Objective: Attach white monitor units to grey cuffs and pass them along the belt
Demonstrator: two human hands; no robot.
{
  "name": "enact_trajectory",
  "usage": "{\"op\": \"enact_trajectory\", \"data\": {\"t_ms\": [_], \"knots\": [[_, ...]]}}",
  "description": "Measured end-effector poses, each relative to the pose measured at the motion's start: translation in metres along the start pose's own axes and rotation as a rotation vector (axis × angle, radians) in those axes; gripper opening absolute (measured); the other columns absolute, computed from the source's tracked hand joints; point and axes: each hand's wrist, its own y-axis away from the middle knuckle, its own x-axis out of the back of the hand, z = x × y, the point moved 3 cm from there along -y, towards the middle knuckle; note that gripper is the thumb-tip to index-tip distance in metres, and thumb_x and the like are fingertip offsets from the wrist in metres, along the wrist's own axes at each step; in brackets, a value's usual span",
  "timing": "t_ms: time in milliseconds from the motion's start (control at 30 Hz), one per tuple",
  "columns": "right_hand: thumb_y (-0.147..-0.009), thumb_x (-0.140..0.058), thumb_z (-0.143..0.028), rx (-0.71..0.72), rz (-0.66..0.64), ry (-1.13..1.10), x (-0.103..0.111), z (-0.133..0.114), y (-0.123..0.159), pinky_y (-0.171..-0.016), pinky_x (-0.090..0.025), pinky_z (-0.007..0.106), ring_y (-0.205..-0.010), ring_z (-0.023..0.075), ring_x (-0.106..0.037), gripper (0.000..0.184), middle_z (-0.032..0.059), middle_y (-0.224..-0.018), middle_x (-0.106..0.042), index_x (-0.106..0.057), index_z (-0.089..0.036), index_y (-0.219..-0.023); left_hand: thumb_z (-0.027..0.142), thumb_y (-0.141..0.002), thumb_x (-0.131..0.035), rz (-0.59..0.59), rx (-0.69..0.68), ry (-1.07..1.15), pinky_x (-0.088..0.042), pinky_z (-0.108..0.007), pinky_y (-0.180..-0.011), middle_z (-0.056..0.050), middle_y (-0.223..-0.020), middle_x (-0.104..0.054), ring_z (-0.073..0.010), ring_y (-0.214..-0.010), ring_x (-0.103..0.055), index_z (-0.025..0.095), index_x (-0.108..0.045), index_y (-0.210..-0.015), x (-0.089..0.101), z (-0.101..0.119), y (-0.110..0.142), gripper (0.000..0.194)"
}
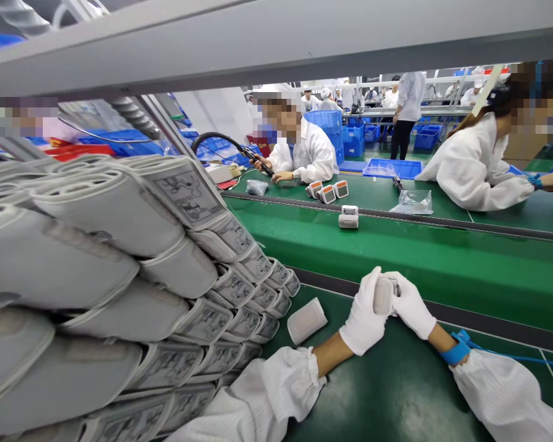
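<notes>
Both my hands wear white gloves and meet over the green bench. My left hand (365, 316) wraps round a small grey-white device (382, 296) from the left. My right hand (411, 306) closes on the same device from the right; a blue wrist strap (456, 351) sits on that wrist. A white rectangular device (306, 320) lies flat on the bench just left of my left hand.
A tall stack of rolled grey cuffs (120, 276) fills the left. A green conveyor belt (419, 258) runs across, carrying one white device (349, 217). Beyond it, people in white coats work; three devices (327, 191), plastic bags (412, 201) and blue crates (327, 120) are there.
</notes>
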Motion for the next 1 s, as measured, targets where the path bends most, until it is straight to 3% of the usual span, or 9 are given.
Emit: {"op": "enact_trajectory", "data": {"t_ms": [100,200,300,400,567,733,833,1000], "knots": [[-0.086,-0.065,-0.036,0.018,0.020,0.005,-0.001,0.001,0.001,-0.084,-0.060,0.034,-0.092,0.0221,-0.074,0.032,0.0075,-0.105,-0.078,-0.067,-0.018,-0.113,0.016,-0.092,-0.058,0.019,-0.065,-0.011,-0.042,-0.049,-0.124,-0.018,-0.157,-0.048,-0.0311,-0.147,-0.051,0.022,-0.037,-0.159,-0.002,-0.005,0.001,0.071],[-0.086,-0.065,-0.035,0.031,0.039,0.007,-0.002,0.002,0.001,-0.093,-0.060,0.038,-0.103,0.0242,-0.075,0.039,0.0095,-0.116,-0.077,-0.065,-0.018,-0.122,0.016,-0.093,-0.056,0.037,-0.040,0.019,-0.040,-0.050,-0.125,-0.018,-0.157,-0.049,-0.0304,-0.148,-0.050,0.021,-0.040,-0.157,-0.005,-0.008,0.000,0.066],[-0.088,-0.067,-0.036,0.055,0.072,0.006,-0.001,0.003,0.001,-0.104,-0.058,0.040,-0.117,0.0253,-0.073,0.056,0.0109,-0.133,-0.073,-0.059,-0.020,-0.141,0.015,-0.090,-0.061,0.057,0.096,0.159,-0.045,-0.049,-0.121,-0.018,-0.160,-0.048,-0.0295,-0.145,-0.054,0.021,-0.035,-0.159,-0.004,-0.010,-0.003,0.074],[-0.090,-0.068,-0.035,0.166,0.169,0.068,0.003,0.003,0.002,-0.108,-0.057,0.041,-0.126,0.0261,-0.070,0.057,0.0120,-0.141,-0.069,-0.059,-0.020,-0.144,0.019,-0.085,-0.068,0.049,0.269,0.382,-0.053,-0.049,-0.111,-0.020,-0.156,-0.052,-0.0295,-0.132,-0.064,0.020,-0.033,-0.160,-0.003,-0.010,-0.010,0.082],[-0.087,-0.069,-0.034,0.275,0.205,0.138,0.009,0.005,0.002,-0.109,-0.055,0.045,-0.122,0.0291,-0.071,0.047,0.0117,-0.134,-0.073,-0.071,-0.021,-0.132,0.028,-0.078,-0.078,-0.046,0.309,0.492,-0.052,-0.046,-0.112,-0.014,-0.130,-0.073,-0.0300,-0.122,-0.069,0.014,-0.067,-0.128,0.001,-0.003,-0.019,0.053],[-0.090,-0.064,-0.040,0.283,0.176,0.162,0.011,0.008,-0.002,-0.113,-0.051,0.050,-0.126,0.0318,-0.067,0.043,0.0104,-0.134,-0.073,-0.077,-0.023,-0.127,0.033,-0.080,-0.074,-0.043,0.378,0.552,-0.063,-0.037,-0.077,-0.007,-0.083,-0.075,-0.0217,-0.077,-0.073,0.013,-0.069,-0.098,-0.001,-0.007,-0.018,0.027],[-0.091,-0.062,-0.038,0.228,0.131,0.151,0.008,0.010,-0.003,-0.114,-0.052,0.048,-0.131,0.0309,-0.066,0.047,0.0105,-0.138,-0.071,-0.073,-0.022,-0.135,0.045,-0.083,-0.072,-0.030,0.406,0.578,-0.057,-0.030,-0.058,-0.004,-0.067,-0.069,-0.0174,-0.058,-0.067,0.013,-0.065,-0.090,-0.003,-0.007,-0.019,0.034],[-0.092,-0.059,-0.036,0.117,0.048,0.118,0.004,0.014,-0.005,-0.112,-0.056,0.046,-0.133,0.0301,-0.066,0.055,0.0118,-0.142,-0.069,-0.067,-0.018,-0.143,0.058,-0.079,-0.076,0.006,0.420,0.591,-0.054,-0.027,-0.056,-0.004,-0.067,-0.068,-0.0152,-0.057,-0.064,0.013,-0.065,-0.088,-0.003,-0.004,-0.021,0.047]]}}
